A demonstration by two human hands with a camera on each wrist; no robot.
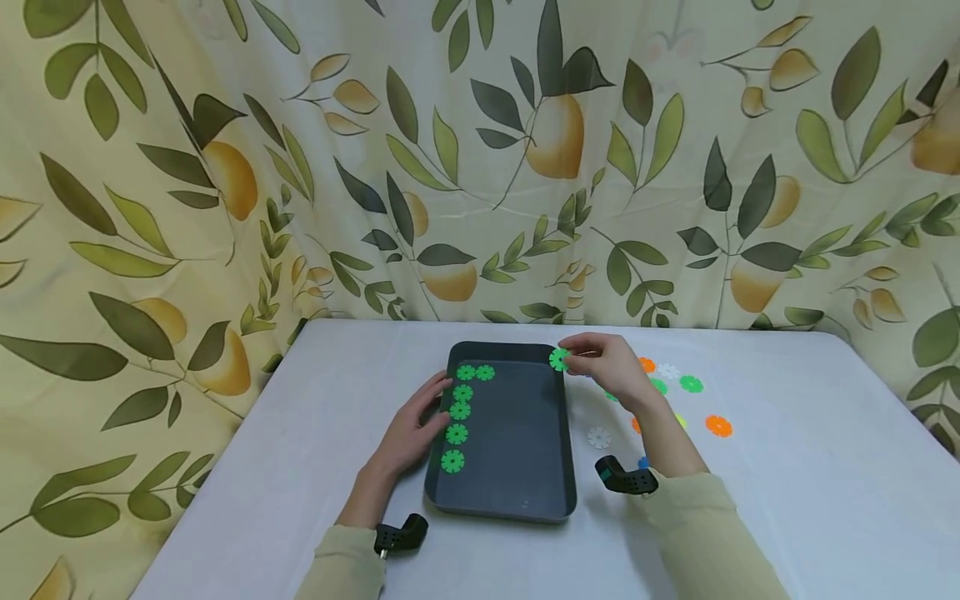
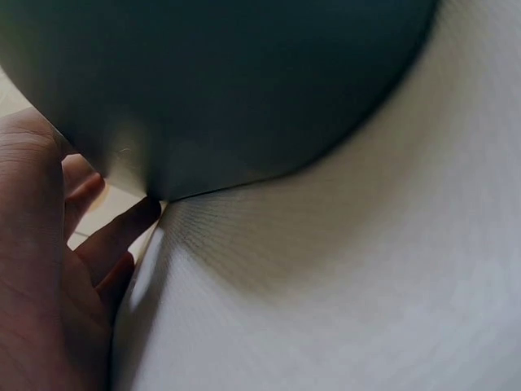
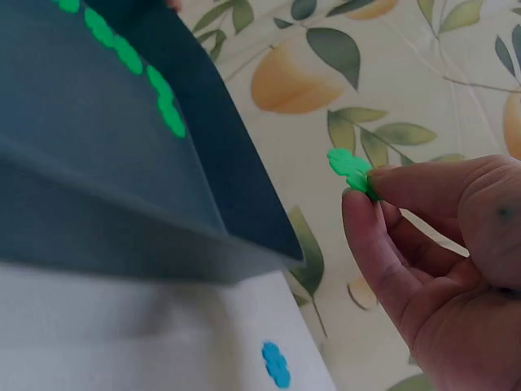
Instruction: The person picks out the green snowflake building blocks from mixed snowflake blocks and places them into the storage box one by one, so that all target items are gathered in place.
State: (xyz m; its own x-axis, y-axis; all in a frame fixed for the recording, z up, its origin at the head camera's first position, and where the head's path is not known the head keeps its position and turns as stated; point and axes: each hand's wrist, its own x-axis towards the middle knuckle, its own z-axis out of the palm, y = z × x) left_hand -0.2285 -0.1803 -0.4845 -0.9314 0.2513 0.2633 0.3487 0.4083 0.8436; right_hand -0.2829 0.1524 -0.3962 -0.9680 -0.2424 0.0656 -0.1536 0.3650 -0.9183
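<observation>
A dark grey tray lies on the white table, with several green snowflake discs in a line along its left inside. My right hand pinches a green disc over the tray's far right corner; in the right wrist view the green disc sits between thumb and finger beside the tray wall. My left hand rests with straight fingers against the tray's left rim; in the left wrist view its fingers touch the tray's outer wall.
Loose discs lie on the table right of the tray: orange, green, white, and a blue one. A leaf-and-fruit patterned cloth hangs behind the table. The table's left edge runs near my left arm.
</observation>
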